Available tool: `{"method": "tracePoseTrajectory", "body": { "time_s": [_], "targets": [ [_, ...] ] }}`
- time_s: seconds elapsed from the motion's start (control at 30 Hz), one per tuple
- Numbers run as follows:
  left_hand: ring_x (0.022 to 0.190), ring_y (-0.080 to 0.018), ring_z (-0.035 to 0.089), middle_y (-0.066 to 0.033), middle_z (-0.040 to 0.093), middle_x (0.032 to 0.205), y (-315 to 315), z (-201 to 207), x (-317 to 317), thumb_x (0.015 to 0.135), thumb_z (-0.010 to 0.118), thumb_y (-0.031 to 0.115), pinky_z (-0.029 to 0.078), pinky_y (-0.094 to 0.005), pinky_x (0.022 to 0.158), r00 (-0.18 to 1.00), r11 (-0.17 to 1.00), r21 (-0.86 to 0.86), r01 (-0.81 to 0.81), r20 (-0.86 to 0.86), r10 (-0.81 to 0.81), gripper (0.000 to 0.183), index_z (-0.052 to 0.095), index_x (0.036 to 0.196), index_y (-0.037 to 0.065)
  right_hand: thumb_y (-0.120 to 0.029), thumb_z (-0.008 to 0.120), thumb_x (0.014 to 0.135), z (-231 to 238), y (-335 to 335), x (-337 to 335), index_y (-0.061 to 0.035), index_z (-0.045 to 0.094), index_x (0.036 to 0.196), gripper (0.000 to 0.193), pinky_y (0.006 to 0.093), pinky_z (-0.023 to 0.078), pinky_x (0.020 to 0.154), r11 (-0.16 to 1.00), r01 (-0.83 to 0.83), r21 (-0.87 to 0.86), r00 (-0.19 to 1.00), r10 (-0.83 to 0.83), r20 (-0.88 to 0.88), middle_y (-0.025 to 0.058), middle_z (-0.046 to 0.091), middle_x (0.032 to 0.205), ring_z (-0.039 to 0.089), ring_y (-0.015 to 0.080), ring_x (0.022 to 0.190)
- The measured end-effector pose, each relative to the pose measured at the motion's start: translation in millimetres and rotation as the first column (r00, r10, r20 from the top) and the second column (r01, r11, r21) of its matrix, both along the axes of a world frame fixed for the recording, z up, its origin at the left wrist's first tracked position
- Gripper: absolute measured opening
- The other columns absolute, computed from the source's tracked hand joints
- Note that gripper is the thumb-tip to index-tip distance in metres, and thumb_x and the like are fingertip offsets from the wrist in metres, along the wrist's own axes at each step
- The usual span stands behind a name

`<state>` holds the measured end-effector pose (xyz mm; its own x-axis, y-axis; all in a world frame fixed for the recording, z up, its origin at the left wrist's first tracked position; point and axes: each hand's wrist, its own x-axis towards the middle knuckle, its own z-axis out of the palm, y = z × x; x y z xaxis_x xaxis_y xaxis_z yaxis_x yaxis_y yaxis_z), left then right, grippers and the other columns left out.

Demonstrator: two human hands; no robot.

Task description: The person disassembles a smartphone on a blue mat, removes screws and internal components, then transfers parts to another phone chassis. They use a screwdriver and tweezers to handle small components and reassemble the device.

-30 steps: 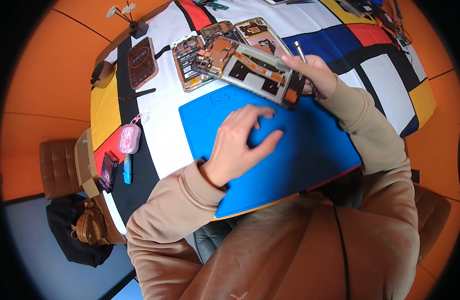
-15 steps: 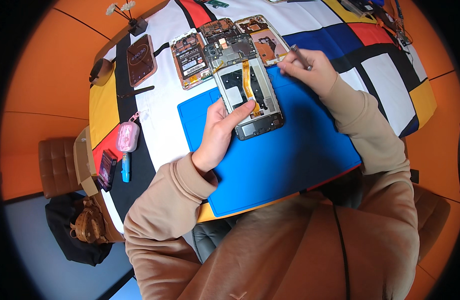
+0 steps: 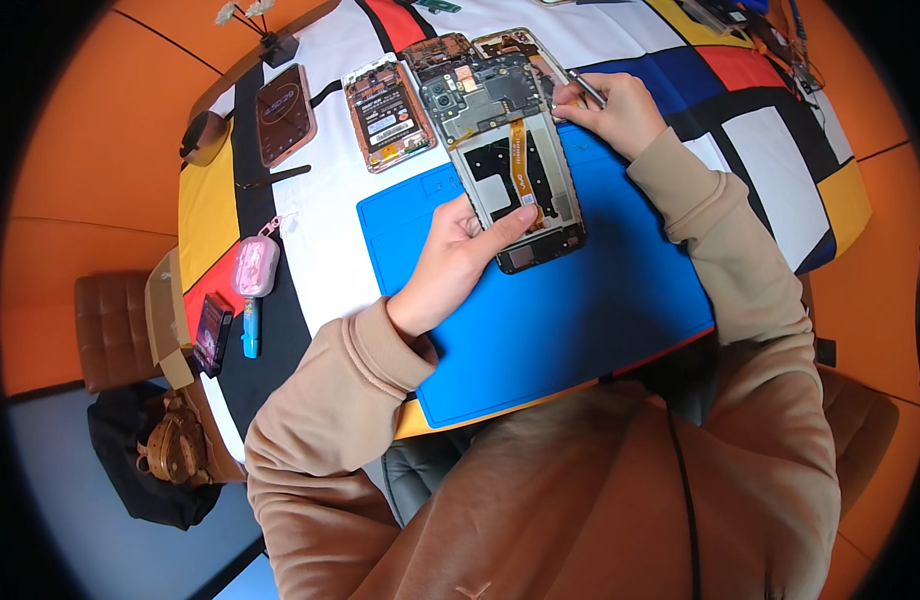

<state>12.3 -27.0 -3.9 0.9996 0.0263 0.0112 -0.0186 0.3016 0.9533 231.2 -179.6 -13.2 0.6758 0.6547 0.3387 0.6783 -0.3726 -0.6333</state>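
My left hand [image 3: 448,258] grips an opened phone body [image 3: 505,150] by its lower left side, tilted above the blue mat [image 3: 540,340]. The thumb presses near the lower end of its orange ribbon cable [image 3: 521,165]. Dark covers and a camera module fill the phone's upper part. At the phone's upper right, my right hand [image 3: 622,112] is closed on a slim grey pen-shaped tool [image 3: 588,88]; its tip is hidden. Behind lie another opened phone with a black battery [image 3: 388,112] and two more opened phone bodies, partly covered.
On the left lie a phone with a lit screen [image 3: 286,115], black tweezers [image 3: 275,177], a pink case [image 3: 256,266], a blue stick-shaped thing [image 3: 251,328] and a small dark box [image 3: 213,332]. A roll of tape [image 3: 206,138] sits at the table's left edge. Wires [image 3: 802,65] lie far right.
The phone body in my left hand has moved right and slightly up. My right hand has shifted a little up and left, with the tool now lying flatter.
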Motion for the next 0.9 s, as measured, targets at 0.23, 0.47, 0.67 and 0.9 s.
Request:
{"method": "tracePoseTrajectory", "body": {
  "time_s": [0.23,0.47,0.67,0.9],
  "targets": [
    [0.096,-0.011,0.064,-0.0068,0.068,0.108,-1,3,-1,0.093,0.065,0.006,0.053,-0.0265,0.084,0.999,0.999,0.028,0.04,-0.025,-0.04,0.027,0.06,0.118,-0.001,-0.016,0.075,0.082,4,0,-1,-0.0027,0.071,0.087,0.015,0.0265,0.048,0.064,0.978,-0.05,0.201,0.96,0.103,-0.262,0.0045,0.067,0.072,0.061,0.0115,0.067],
    [0.116,-0.0151,0.055,-0.0079,0.057,0.123,-3,4,0,0.076,0.073,-0.008,0.046,-0.0312,0.099,0.999,0.994,0.105,0.033,-0.018,-0.031,0.08,0.03,0.143,0.001,-0.022,0.069,0.092,29,-16,1,-0.0018,0.067,0.104,0.024,0.0171,0.028,0.046,0.91,-0.011,0.416,0.786,0.265,-0.559,-0.0058,0.053,0.065,0.038,-0.0004,0.051],
    [0.117,-0.0154,0.054,-0.0088,0.056,0.126,-2,4,-1,0.082,0.065,-0.008,0.044,-0.0304,0.1,0.995,0.989,-0.109,0.1,0.002,-0.1,0.076,0.027,0.147,0.002,-0.03,0.051,0.103,43,-23,-4,-0.0093,0.054,0.082,0.03,0.0191,0.022,0.039,0.785,-0.273,0.556,0.432,0.617,-0.658,-0.0099,0.031,0.051,0.025,0.0009,0.041],
    [0.089,-0.0114,0.066,-0.0094,0.068,0.108,8,2,4,0.104,0.036,0.036,0.051,-0.0244,0.079,0.99,0.983,-0.172,-0.058,-0.133,0.035,0.045,0.052,0.128,0.002,-0.027,0.064,0.096,37,-19,-36,-0.0076,0.062,0.101,0.02,0.0197,0.021,0.042,0.845,-0.258,0.469,0.345,0.534,-0.772,-0.0094,0.034,0.053,0.027,0.0011,0.044]
  ]
}}
